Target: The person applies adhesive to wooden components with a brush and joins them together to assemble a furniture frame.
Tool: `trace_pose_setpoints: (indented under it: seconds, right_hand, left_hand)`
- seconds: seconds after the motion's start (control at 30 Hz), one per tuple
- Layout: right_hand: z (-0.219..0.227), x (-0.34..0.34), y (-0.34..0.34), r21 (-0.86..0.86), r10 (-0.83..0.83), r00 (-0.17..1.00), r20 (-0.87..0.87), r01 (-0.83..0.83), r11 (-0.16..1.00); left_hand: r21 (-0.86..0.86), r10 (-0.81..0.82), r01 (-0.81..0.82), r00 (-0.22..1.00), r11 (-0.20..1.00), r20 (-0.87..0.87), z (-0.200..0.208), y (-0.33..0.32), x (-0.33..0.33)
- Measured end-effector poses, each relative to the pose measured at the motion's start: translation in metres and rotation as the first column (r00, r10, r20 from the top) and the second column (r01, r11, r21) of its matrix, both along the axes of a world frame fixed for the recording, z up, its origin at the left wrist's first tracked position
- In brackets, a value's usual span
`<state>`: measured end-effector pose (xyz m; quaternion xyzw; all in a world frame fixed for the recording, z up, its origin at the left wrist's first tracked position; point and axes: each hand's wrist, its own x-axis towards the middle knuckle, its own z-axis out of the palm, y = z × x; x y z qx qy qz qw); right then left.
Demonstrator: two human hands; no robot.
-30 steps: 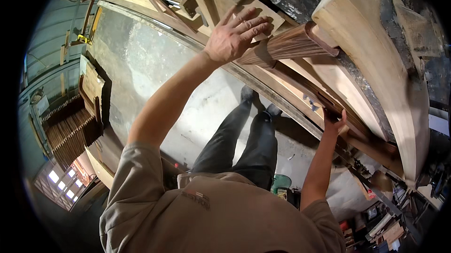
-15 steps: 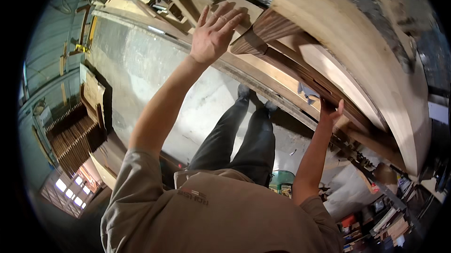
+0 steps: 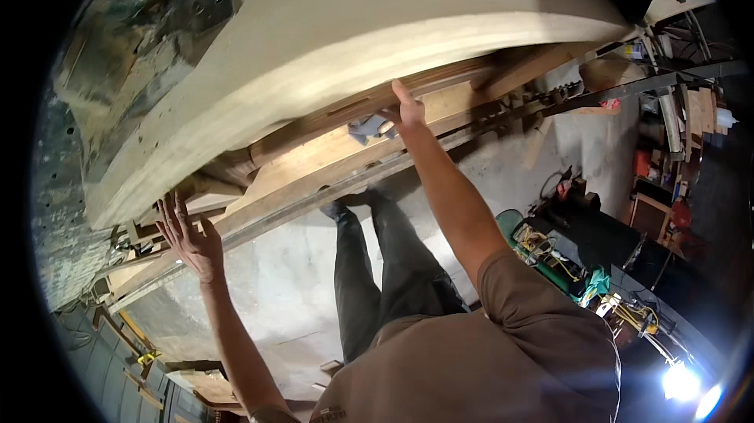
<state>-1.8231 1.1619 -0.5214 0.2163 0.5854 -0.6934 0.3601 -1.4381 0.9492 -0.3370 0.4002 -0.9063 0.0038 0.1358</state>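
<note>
A long brown wooden rail [image 3: 338, 118] with a grooved face lies lengthwise over the bench [image 3: 310, 160]. My right hand [image 3: 410, 113] grips its near edge, thumb up against the wood, the other fingers partly hidden. My left hand [image 3: 191, 244] is open, fingers spread and pointing away, by the rail's flared left end [image 3: 232, 168]; whether the fingertips touch wood I cannot tell. A wide, pale curved wooden piece [image 3: 314, 54] looms above and hides the far side of the rail. Below the rail, near my right hand, lies a crumpled grey-blue cloth [image 3: 367, 128].
The bench's long front edge [image 3: 275, 215] runs between me and the work. To the right on the floor is a green container [image 3: 542, 254] with cables. Shelves of wood scraps [image 3: 695, 120] and a bright lamp [image 3: 679, 382] stand farther right.
My view has swung to the right, and the pale curved piece now fills more of the top. My left hand was over pale wooden blocks by the flared end; my right hand stays on the rail.
</note>
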Motion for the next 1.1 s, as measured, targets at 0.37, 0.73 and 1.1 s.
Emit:
trace_pose_setpoints:
  seconds: [0.37,0.73,1.1]
  right_hand:
    - [-0.011,0.009,0.032,0.517,0.567,0.822,-0.042,-0.468,0.717]
    - [0.091,0.187,0.296,0.859,0.879,-0.360,0.312,-0.289,-0.423]
    - [0.073,0.341,0.170,0.888,0.870,-0.487,0.073,-0.366,-0.280]
  left_hand:
    - [0.754,0.521,-0.574,0.771,0.321,0.365,-0.071,0.312,0.254]
    - [0.636,0.754,-0.416,-0.248,-0.650,0.608,-0.002,0.634,0.336]
    - [0.356,0.861,-0.783,-0.459,-0.509,0.221,-0.006,0.505,0.525]
